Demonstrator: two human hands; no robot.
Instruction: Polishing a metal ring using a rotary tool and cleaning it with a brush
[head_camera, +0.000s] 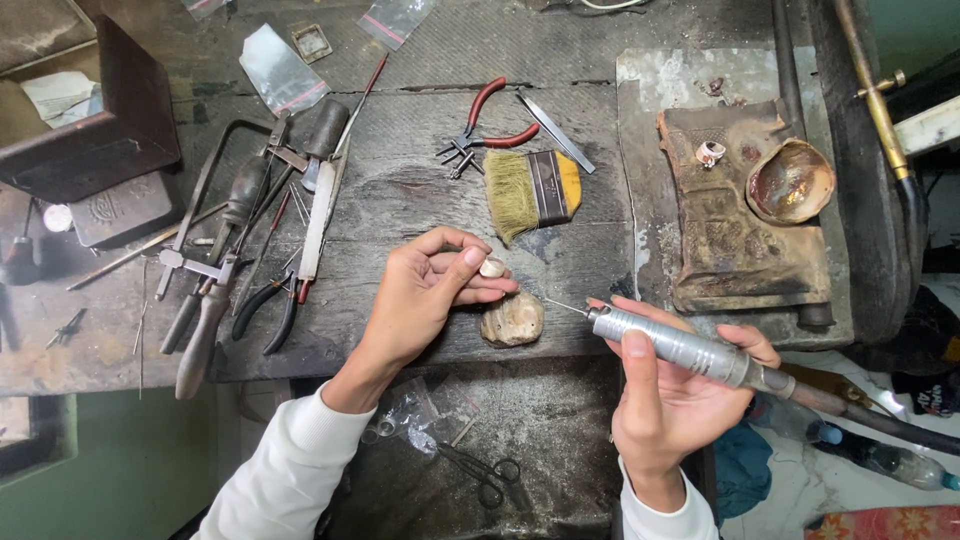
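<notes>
I pinch the small pale shell piece (492, 267) in my left hand (425, 295) fingertips, just above the pale lump (513, 319) on the worktop (400, 200), while my right hand (680, 390), wrapped around the rotary handpiece (680, 347), should bring its needle tip in lightly and steadily.

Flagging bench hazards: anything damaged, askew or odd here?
Mostly normal clutter. Oddities: the scorched block at right looks burnt and cracked, with a ring left on it. Scissors lie below the bench edge. Left hand pinches a small piece; right hand holds the rotary handpiece.
</notes>
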